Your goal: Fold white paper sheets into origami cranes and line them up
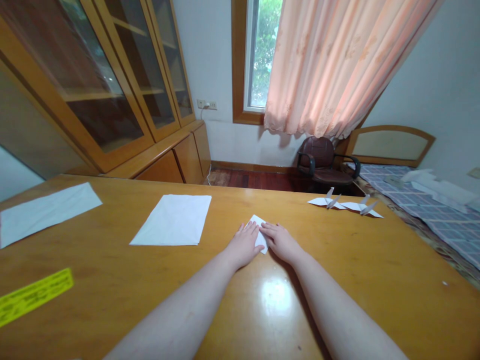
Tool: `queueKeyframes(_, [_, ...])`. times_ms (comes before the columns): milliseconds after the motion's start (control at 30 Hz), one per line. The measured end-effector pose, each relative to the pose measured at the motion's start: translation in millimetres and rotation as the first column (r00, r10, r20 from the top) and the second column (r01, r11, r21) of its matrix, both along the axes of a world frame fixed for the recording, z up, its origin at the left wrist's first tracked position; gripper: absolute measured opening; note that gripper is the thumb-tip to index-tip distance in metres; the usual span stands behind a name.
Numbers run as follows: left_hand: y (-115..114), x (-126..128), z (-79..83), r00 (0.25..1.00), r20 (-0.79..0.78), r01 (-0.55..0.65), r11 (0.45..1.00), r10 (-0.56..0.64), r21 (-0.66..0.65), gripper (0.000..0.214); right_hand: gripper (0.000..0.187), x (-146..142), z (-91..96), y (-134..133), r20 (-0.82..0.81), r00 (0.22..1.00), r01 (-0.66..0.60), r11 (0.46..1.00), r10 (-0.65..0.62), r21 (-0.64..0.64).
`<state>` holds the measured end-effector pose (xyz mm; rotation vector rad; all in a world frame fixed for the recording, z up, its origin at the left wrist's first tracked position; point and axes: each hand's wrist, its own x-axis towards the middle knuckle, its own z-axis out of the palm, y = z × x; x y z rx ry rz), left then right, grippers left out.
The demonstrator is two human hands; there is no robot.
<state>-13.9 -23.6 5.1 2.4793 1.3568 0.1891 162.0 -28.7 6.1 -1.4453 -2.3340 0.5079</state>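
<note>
A small folded piece of white paper (pixel 261 242) lies flat on the wooden table (pixel 240 320), partly covered by both hands. My left hand (pixel 245 243) rests on its left side, fingers stretched out over it. From the right, my right hand (pixel 279 241) presses on the paper with its fingers extended. The fold lines under the fingers are hidden. Two folded paper cranes, a left one (pixel 318 201) and a right one (pixel 369 208), stand side by side near the table's far right edge.
Left of my hands is a stack of white paper sheets (pixel 174 220). Farther left lies a long white paper strip (pixel 48 212). A yellow label (pixel 37 295) shows at the lower left. Beyond the table are a glass-door cabinet (pixel 157 137), an office chair (pixel 318 155) and a bed (pixel 423 200).
</note>
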Motion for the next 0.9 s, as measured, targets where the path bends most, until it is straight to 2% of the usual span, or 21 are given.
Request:
queueKeyframes(167, [0.3,-5.6,2.5,0.995,0.055,0.081,0.996,-0.079,-0.033,0.078,0.037,2.6,-2.2,3.1,-0.034,0.998,0.044,0.999,-0.045,-0.022])
queueKeyframes(233, [0.4,-7.0,3.0,0.988,0.083,0.131,0.991,-0.129,-0.014,0.075,0.037,3.6,-3.2,4.6,-0.052,0.996,0.064,0.997,-0.066,-0.033])
queueKeyframes(433, [3.7,-4.5,4.6,0.963,0.118,0.232,0.968,-0.242,0.093,0.03,0.038,5.5,-3.2,6.7,-0.127,0.99,0.06,0.997,-0.067,-0.057])
queueKeyframes(500, [5.1,-3.6,4.7,0.952,0.12,0.269,0.956,-0.283,0.116,0.023,0.038,5.7,-3.5,6.9,-0.157,0.985,0.066,0.997,-0.073,-0.051])
queueKeyframes(733, [3.6,-1.2,7.1,0.972,0.112,0.19,0.971,-0.207,0.146,0.022,0.041,6.8,-8.1,7.8,-0.226,0.969,0.086,0.994,-0.097,-0.062])
queueKeyframes(900, [0.7,-0.3,12.9,0.975,0.142,0.153,0.981,-0.17,0.121,0.017,0.041,7.4,-7.9,7.5,-0.239,0.965,0.092,0.993,-0.106,-0.069])
